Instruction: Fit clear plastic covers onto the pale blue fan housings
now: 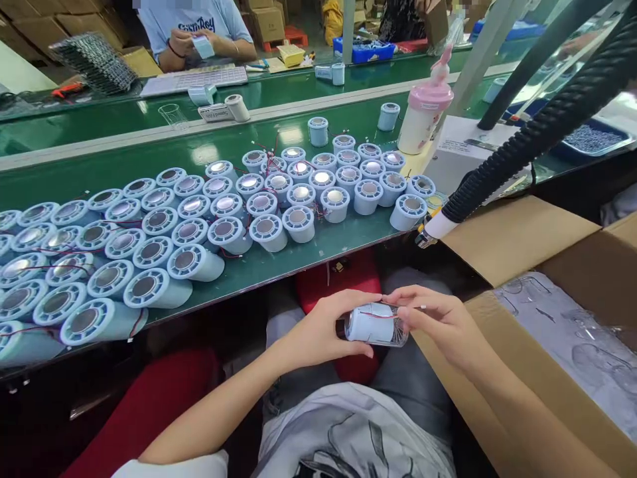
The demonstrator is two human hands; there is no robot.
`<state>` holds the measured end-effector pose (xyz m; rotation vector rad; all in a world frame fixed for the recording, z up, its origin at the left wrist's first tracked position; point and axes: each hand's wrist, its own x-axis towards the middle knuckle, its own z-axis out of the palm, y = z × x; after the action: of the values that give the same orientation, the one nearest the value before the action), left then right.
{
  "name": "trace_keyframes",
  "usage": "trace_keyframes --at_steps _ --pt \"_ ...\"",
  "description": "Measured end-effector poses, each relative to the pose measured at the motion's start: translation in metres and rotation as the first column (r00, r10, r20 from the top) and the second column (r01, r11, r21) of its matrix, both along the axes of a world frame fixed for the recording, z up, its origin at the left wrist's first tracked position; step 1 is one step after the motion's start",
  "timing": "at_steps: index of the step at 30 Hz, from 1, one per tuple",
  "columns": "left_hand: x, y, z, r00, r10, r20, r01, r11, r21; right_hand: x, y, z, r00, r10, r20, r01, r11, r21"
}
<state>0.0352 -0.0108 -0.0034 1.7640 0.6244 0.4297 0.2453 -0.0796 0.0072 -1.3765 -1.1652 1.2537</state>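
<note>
Above my lap, my left hand [343,325] wraps round a light blue plastic cylinder [373,323], which lies on its side within a clear plastic cup [400,335]. A thin red wire [371,314] runs along the cylinder to my right hand [438,322]. The thumb and fingers of that hand pinch the wire at the cup's right end, and a small white connector [423,307] shows by the fingers. Many similar blue cylinders [266,229] stand in rows on the green bench [239,275] in front, with round metal discs on top and loose red wires.
To the right, an open cardboard box [527,232] holds clear plastic parts [592,338]. A black corrugated hose [527,126] with a nozzle [428,232] hangs at the bench edge. A pink-topped bottle [426,116] stands behind it. Across the bench, a person [199,33] holds a light blue part.
</note>
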Motion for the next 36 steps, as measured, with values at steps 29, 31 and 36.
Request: trace_keyframes --at_steps 29,31,36 --pt "-0.008 -0.004 0.015 0.988 -0.034 0.153 0.072 0.966 -0.25 0.01 -0.017 0.001 0.954 0.252 -0.164 -0.263 0.964 -0.046" --pt "-0.009 -0.004 0.016 0.987 -0.041 0.153 0.077 0.969 -0.233 0.009 -0.017 0.0 0.944 0.246 -0.222 -0.268 0.961 -0.075" --pt "-0.01 -0.004 0.016 0.988 -0.037 0.151 0.07 0.973 -0.218 0.007 -0.016 0.0 0.924 0.214 -0.318 -0.265 0.956 -0.128"
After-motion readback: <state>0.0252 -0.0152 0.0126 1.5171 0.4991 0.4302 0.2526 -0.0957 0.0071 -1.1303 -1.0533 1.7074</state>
